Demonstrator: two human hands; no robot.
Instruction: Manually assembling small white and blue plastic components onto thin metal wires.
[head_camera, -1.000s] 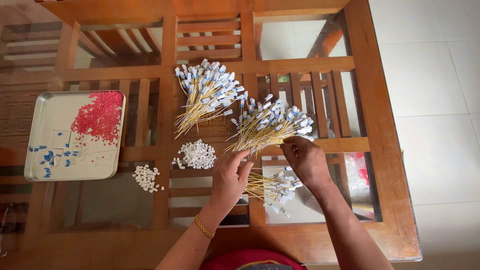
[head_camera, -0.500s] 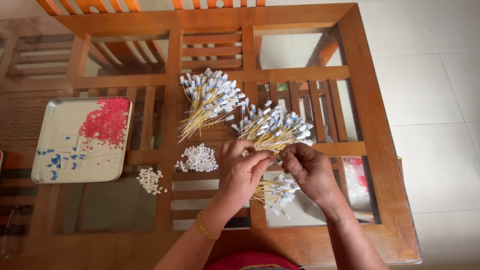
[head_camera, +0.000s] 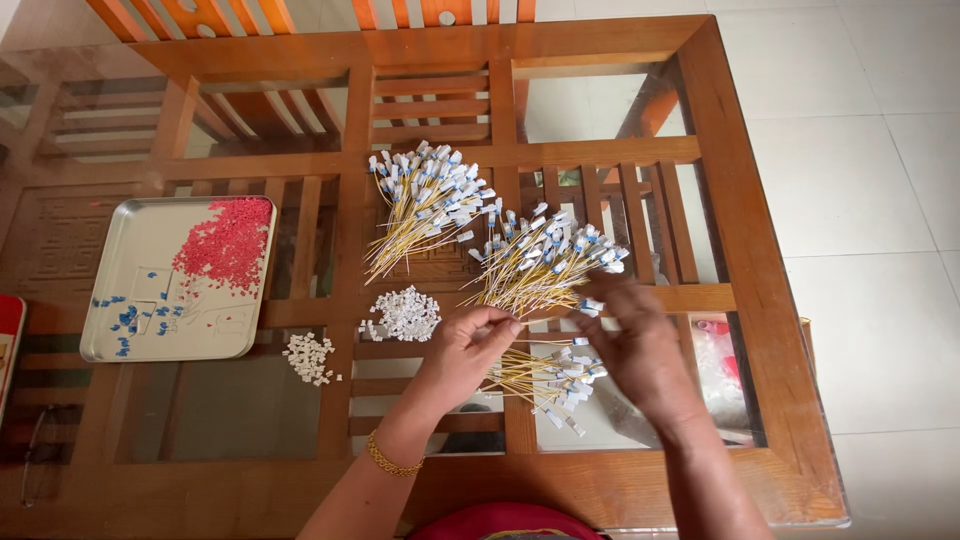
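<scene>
My left hand pinches the thin end of a yellow wire between thumb and fingertips. My right hand is blurred and seen from the back, its fingers curled near the wire's white-tipped end. Below and between the hands lies a small bundle of yellow wires with white and blue tips. Two larger fanned bundles lie further back, one in the middle and one to its left. A heap of small white caps sits just left of my left hand.
A metal tray at the left holds red bits and a few blue bits. A smaller pile of white caps lies beside it. Everything rests on a glass-topped table with a wooden frame. An orange-slatted chair back stands beyond it.
My hands were close together over the near bundle; now they have drawn apart, the right hand moving right and blurring. The camera has tilted, shifting the table lower in view.
</scene>
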